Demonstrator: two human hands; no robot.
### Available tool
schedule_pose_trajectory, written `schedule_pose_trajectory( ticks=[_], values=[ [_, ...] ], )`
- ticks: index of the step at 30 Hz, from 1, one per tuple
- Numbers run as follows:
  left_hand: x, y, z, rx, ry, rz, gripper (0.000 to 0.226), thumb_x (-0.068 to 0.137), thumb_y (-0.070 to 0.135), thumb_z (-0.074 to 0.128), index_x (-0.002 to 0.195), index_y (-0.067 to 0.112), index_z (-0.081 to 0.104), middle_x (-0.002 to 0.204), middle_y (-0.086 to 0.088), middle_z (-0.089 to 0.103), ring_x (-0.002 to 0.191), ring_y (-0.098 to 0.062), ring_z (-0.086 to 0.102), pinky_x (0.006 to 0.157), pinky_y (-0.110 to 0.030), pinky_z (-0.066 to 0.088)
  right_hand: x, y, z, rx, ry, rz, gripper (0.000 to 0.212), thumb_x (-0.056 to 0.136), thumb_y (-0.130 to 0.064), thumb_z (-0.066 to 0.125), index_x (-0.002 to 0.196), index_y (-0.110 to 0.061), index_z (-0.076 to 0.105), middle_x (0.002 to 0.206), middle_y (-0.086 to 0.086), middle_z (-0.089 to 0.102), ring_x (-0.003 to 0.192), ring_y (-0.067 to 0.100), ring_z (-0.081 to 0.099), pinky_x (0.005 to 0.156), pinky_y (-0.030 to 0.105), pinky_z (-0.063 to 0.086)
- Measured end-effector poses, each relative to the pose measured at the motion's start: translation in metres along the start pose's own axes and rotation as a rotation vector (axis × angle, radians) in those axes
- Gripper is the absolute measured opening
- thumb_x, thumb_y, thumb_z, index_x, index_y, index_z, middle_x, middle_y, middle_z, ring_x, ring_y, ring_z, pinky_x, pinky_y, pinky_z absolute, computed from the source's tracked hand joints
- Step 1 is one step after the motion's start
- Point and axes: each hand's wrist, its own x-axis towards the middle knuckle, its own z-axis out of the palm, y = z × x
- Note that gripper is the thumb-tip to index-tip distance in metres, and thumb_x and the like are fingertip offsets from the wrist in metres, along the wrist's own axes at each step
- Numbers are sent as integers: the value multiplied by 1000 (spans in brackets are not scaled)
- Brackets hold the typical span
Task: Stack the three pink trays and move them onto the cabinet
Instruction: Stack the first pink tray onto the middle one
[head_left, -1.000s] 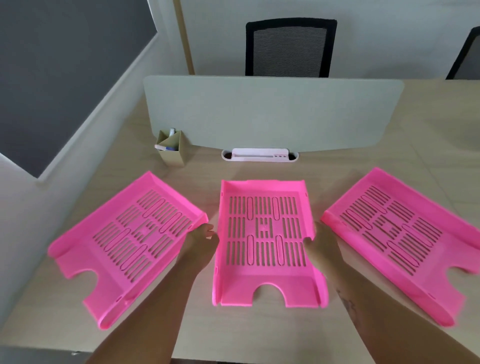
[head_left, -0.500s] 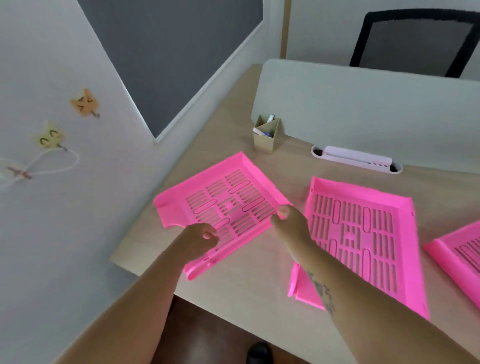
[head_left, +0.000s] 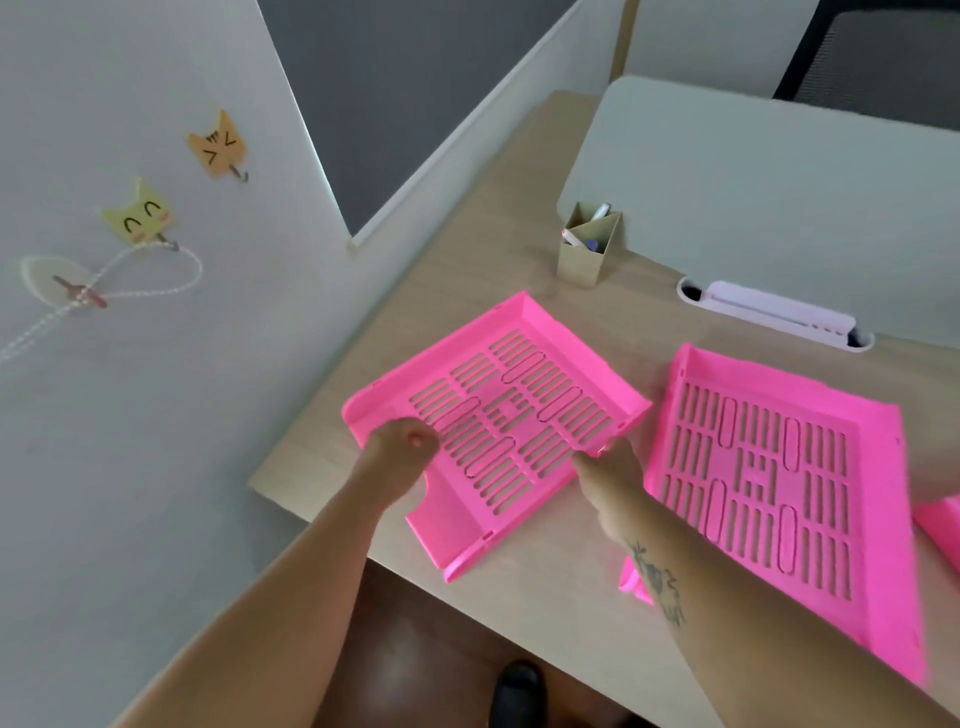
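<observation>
Nothing stacked yet, as I read it: all 3 trays sit separate on the table (head_left: 545, 613), cabinet not in view. My left hand (head_left: 397, 449) is closed on the near-left rim of the left tray (head_left: 498, 426), right hand (head_left: 608, 462) pinching its near-right edge; both grips look shut on it. Middle tray (head_left: 779, 483) lies flat just right of it, third tray (head_left: 943, 525) only a sliver at far right edge. Vs 0.5 s ago: same hold w/ both hands, view nudged closer, tray barely shifted. Left: lift, nest onto middle, add third, carry over.
</observation>
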Motion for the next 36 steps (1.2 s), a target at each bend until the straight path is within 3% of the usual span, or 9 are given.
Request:
schedule_pose_trajectory(
  ticks=[2, 6, 8, 12, 16, 21, 28, 31, 36],
  values=[
    [15, -2, -17, 123, 198, 46, 23, 92, 17, 62, 113, 13, 71, 106, -9, 71, 83, -22, 65, 73, -33, 56, 3, -2, 3, 6, 17, 14, 17, 87, 0, 58, 102, -5, 50, 81, 7, 56, 62, 19, 50, 50, 29, 42],
    [36, -9, -34, 340, 279, 14, 53, 91, 26, 61, 141, 11, 51, 139, -12, 57, 126, -31, 51, 102, -44, 47, 17, -3, 6, 7, -16, -7, 27, 86, -1, 56, 113, -3, 57, 100, 18, 65, 69, 21, 54, 57, 33, 47],
    [41, -15, -32, 224, 150, -94, 51, 93, 26, 57, 140, 8, 49, 132, -17, 60, 116, -34, 60, 96, -47, 52, 19, -3, 3, -14, -34, -43, 21, 91, -2, 52, 111, -2, 57, 93, 12, 62, 69, 17, 51, 56, 28, 41],
    [36, -27, -24, 161, 140, -139, 27, 95, 12, 44, 97, 9, 71, 87, -13, 69, 80, -30, 66, 71, -36, 56, 12, 7, 10, -41, -1, -63, 19, 91, -1, 51, 107, 6, 58, 96, 26, 64, 72, 27, 55, 62, 41, 50],
    [32, -13, -45, 154, 186, -127, 27, 93, 10, 47, 75, 13, 67, 70, -8, 62, 67, -26, 58, 56, -26, 43, 8, -15, 14, -21, -17, -79, 12, 88, 3, 45, 93, 0, 56, 80, 10, 56, 58, 15, 43, 50, 23, 34],
    [34, 39, -84, 86, 286, -18, 23, 92, 16, 57, 91, 3, 76, 89, -22, 73, 79, -31, 66, 71, -34, 52, 12, -75, -10, 60, 49, -221, 22, 94, 1, 43, 84, -16, 50, 74, -5, 49, 56, 7, 43, 46, 19, 31],
    [33, 112, -19, -26, 161, 170, 35, 70, 37, 57, 73, 6, 75, 76, -20, 74, 60, -21, 60, 68, -48, 62, 14, -45, -109, 135, 329, -248, 16, 99, -5, 44, 102, -16, 55, 75, -5, 55, 49, 7, 39, 41, 21, 31],
    [12, 151, 27, 14, 66, 238, 26, 84, 27, 62, 78, 6, 77, 75, -17, 75, 57, -21, 57, 60, -35, 57, 14, -27, -169, 45, 472, -261, 19, 100, -5, 42, 104, -16, 57, 70, -6, 51, 50, 7, 40, 38, 15, 30],
    [-22, 181, 98, 21, -55, 285, 34, 88, 21, 58, 59, 3, 59, 55, -7, 48, 49, -17, 41, 48, -24, 33, 19, 20, -246, -119, 562, -197, 25, 94, -7, 44, 102, 5, 63, 94, 23, 68, 76, 33, 61, 66, 37, 49]
  ],
)
